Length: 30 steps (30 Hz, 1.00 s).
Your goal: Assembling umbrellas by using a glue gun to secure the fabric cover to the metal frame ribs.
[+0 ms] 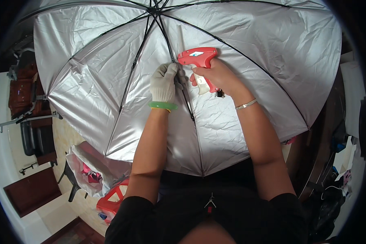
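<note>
An open umbrella [227, 110] spreads its silver inner side before me, its black ribs meeting at a hub [153, 11] at the top. My left hand [163, 81], in a white knit glove with a green bangle at the wrist, is closed around a black rib [186, 95] and perhaps some of the fabric; the fingertips are partly hidden. In my right hand [219, 77], bare, is a red tagging gun [199, 55] with a white trigger. Its front end points left, close to the gloved fingertips. A thin pale strip [180, 37] stands up from the gun's front.
At lower left are a white bag [79, 166] with pink things inside, a red plastic stool [110, 205] and a black chair leg [72, 191]. Dark furniture [38, 138] stands farther left. A black plastic bag [329, 211] and white cables lie at lower right.
</note>
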Motion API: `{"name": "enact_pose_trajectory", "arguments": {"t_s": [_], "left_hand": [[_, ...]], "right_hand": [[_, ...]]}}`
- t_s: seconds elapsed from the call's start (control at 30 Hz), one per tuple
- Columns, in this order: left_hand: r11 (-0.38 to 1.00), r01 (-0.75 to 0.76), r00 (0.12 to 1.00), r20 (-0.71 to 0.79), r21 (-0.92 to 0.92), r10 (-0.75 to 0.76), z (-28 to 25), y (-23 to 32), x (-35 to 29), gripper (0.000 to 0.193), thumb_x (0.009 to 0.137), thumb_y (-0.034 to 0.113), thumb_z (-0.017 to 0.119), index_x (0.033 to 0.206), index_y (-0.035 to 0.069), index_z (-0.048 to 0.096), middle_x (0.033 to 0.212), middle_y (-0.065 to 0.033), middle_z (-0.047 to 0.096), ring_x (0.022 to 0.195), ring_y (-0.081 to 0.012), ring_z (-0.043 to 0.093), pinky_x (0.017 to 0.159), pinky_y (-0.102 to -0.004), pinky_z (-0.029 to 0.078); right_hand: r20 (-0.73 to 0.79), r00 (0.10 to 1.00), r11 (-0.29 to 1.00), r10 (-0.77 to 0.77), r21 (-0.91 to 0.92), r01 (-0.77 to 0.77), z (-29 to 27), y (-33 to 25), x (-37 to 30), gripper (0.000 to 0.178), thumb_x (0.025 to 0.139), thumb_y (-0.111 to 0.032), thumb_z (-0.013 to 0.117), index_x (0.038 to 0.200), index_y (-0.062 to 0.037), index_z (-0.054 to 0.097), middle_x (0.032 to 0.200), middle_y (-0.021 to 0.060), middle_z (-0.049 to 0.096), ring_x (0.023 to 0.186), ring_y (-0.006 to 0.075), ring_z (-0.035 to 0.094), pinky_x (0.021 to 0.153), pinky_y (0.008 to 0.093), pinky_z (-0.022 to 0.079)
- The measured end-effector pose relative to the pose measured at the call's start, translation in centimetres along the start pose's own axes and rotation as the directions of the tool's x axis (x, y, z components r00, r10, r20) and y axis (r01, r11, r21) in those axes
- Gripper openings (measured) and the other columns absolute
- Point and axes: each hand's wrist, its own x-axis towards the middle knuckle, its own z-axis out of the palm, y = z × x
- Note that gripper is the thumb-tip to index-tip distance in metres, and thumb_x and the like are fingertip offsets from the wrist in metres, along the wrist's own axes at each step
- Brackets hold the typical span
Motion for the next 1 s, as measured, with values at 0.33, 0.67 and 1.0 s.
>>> {"name": "enact_pose_trajectory", "arguments": {"t_s": [0.33, 0.67, 1.0], "left_hand": [[0.998, -0.043, 0.997, -0.068, 0.056, 0.047, 0.9, 0.2, 0.1, 0.020, 0.092, 0.018, 0.057, 0.089, -0.001, 0.060, 0.067, -0.0056, 0.061, 0.051, -0.0122, 0.056, 0.047, -0.0249, 0.044], [0.996, -0.022, 0.997, -0.065, 0.088, 0.028, 0.8, -0.7, 0.2, 0.023, 0.093, 0.022, 0.058, 0.091, -0.001, 0.062, 0.068, -0.0052, 0.062, 0.054, -0.0114, 0.057, 0.048, -0.0245, 0.045], [0.471, -0.204, 0.889, -0.040, 0.858, 0.457, 2.6, 0.9, -3.3, 0.042, 0.083, 0.038, 0.066, 0.109, 0.006, 0.063, 0.093, -0.0127, 0.067, 0.084, -0.0289, 0.066, 0.073, -0.0373, 0.052]], "right_hand": [[0.009, 1.000, 1.000, 0.007, -0.007, -0.007, 0.0, 0.6, 1.2, 0.032, 0.089, -0.013, 0.058, 0.117, 0.0005, 0.054, 0.085, 0.0110, 0.066, 0.071, 0.0163, 0.065, 0.060, 0.0294, 0.052], [-0.063, 0.995, 0.981, 0.081, 0.181, -0.068, -0.2, -0.6, -3.3, 0.033, 0.091, -0.019, 0.058, 0.114, 0.0033, 0.054, 0.088, 0.0137, 0.067, 0.074, 0.0196, 0.066, 0.065, 0.0310, 0.054], [-0.215, 0.966, 0.985, -0.143, 0.067, 0.160, -2.3, 3.4, -11.8, 0.031, 0.095, -0.014, 0.052, 0.121, 0.0028, 0.052, 0.097, 0.0129, 0.067, 0.090, 0.0192, 0.066, 0.074, 0.0295, 0.055]]}}
